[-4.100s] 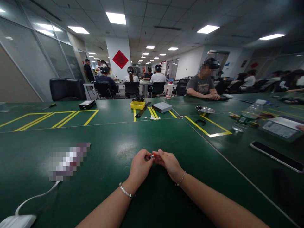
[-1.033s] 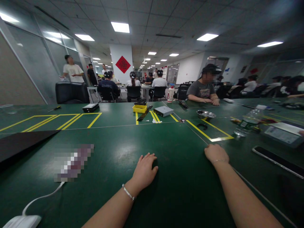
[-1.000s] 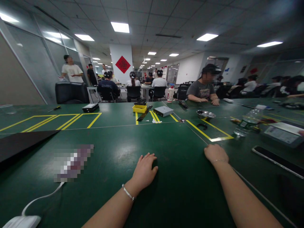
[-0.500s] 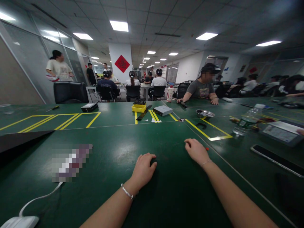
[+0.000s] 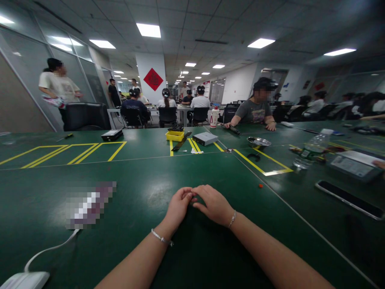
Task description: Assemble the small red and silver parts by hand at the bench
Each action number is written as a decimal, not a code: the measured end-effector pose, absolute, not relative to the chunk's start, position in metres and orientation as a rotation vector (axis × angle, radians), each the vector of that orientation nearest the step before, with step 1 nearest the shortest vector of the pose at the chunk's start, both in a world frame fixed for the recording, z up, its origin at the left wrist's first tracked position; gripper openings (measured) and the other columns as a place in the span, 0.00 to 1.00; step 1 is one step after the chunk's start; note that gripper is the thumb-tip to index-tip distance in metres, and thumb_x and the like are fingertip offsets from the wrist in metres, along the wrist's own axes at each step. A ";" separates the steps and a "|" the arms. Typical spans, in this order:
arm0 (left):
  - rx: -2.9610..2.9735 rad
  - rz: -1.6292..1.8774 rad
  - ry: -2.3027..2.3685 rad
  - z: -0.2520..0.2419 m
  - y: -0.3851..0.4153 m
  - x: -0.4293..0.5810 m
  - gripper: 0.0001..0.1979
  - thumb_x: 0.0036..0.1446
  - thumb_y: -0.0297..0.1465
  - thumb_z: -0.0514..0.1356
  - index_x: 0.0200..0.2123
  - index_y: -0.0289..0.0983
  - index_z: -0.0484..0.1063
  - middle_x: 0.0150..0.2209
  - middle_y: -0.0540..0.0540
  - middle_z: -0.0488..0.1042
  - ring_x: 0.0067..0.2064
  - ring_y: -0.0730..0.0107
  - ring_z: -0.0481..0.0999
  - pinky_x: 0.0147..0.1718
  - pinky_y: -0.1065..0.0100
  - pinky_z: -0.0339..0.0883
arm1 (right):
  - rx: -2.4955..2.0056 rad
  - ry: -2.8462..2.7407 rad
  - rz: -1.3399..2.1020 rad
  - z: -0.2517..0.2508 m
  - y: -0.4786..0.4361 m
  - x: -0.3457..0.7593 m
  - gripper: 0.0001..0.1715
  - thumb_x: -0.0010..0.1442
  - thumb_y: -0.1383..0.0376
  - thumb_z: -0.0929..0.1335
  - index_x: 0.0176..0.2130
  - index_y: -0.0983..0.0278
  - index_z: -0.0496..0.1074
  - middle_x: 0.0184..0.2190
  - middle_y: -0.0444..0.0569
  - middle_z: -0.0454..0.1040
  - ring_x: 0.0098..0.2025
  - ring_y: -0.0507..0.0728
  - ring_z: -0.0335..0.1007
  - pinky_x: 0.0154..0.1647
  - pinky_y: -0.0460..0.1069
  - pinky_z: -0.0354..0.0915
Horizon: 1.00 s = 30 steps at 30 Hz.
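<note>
1. Left hand: it rests on the green table with fingers curled and fingertips pinched at the meeting point with the other hand. I cannot make out anything between them; if a part is there, it is too small to see.
2. Right hand: palm down, fingers bent towards the left fingertips and touching them. I cannot tell whether it grips anything.
3. Small orange-red piece: lies loose on the table, well to the right of my hands and just beside the thin white line. I judge it light, hard and easy to flick away; a fingertip pinch from above on its two sides suits it.
4. Yellow taped outline: beyond the orange piece, with a metal dish at its far end.
5. Phone: flat, far right, well apart from both hands.
6. White cable: near left, running to a white device.
7. Person in grey shirt: seated across the table, hands on their own work.
</note>
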<state>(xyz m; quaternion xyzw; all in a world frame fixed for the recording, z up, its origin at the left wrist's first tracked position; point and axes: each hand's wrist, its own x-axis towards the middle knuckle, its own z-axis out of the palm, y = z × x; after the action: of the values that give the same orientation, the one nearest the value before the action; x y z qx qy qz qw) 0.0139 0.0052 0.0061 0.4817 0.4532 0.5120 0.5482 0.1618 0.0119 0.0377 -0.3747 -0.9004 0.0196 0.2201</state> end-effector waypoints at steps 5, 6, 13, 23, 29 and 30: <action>0.924 1.275 1.095 0.010 0.004 0.012 0.10 0.49 0.31 0.56 0.36 0.35 0.61 0.30 0.45 0.74 0.26 0.77 0.73 0.31 0.71 0.66 | -1.777 -2.113 -0.271 0.033 0.045 0.240 0.21 0.55 0.60 0.58 0.48 0.64 0.61 0.49 0.58 0.59 0.52 0.64 0.52 0.47 0.59 0.53; 0.931 1.277 1.092 0.010 0.003 0.012 0.10 0.48 0.32 0.57 0.34 0.34 0.62 0.29 0.46 0.73 0.25 0.77 0.72 0.30 0.71 0.65 | -1.995 -1.975 -0.286 0.030 0.051 0.259 0.23 0.55 0.58 0.57 0.49 0.64 0.60 0.51 0.59 0.57 0.52 0.67 0.51 0.45 0.61 0.53; 1.020 1.279 1.068 0.010 0.004 0.010 0.12 0.44 0.36 0.60 0.29 0.33 0.65 0.22 0.51 0.70 0.23 0.79 0.68 0.26 0.75 0.62 | -2.519 -1.777 0.019 0.017 0.070 0.334 0.24 0.56 0.61 0.53 0.46 0.68 0.64 0.44 0.64 0.63 0.44 0.66 0.62 0.36 0.58 0.60; 0.855 1.290 1.020 0.008 0.005 0.007 0.15 0.46 0.36 0.58 0.37 0.33 0.67 0.27 0.49 0.70 0.24 0.81 0.68 0.28 0.74 0.62 | -2.534 -1.775 0.005 0.031 0.062 0.321 0.16 0.49 0.73 0.57 0.30 0.72 0.71 0.31 0.63 0.70 0.33 0.61 0.68 0.31 0.54 0.62; 0.958 1.343 1.090 0.010 0.004 0.012 0.14 0.41 0.29 0.61 0.34 0.35 0.65 0.23 0.54 0.67 0.24 0.81 0.66 0.27 0.76 0.60 | -2.287 -1.897 0.110 0.039 0.063 0.295 0.11 0.48 0.69 0.61 0.29 0.65 0.71 0.34 0.55 0.70 0.34 0.56 0.67 0.33 0.49 0.60; 0.982 1.348 1.106 0.010 0.004 0.012 0.13 0.40 0.29 0.62 0.32 0.35 0.65 0.23 0.54 0.67 0.24 0.81 0.66 0.27 0.76 0.59 | -2.186 -1.901 0.239 0.040 0.062 0.285 0.09 0.48 0.68 0.62 0.29 0.64 0.71 0.33 0.52 0.71 0.33 0.55 0.67 0.33 0.48 0.60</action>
<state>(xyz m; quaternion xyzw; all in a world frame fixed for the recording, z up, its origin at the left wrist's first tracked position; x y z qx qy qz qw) 0.0123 0.0039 0.0098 0.4130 0.4651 0.5672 0.5399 0.2845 0.0622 0.0398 -0.7468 -0.6495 0.0816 0.1172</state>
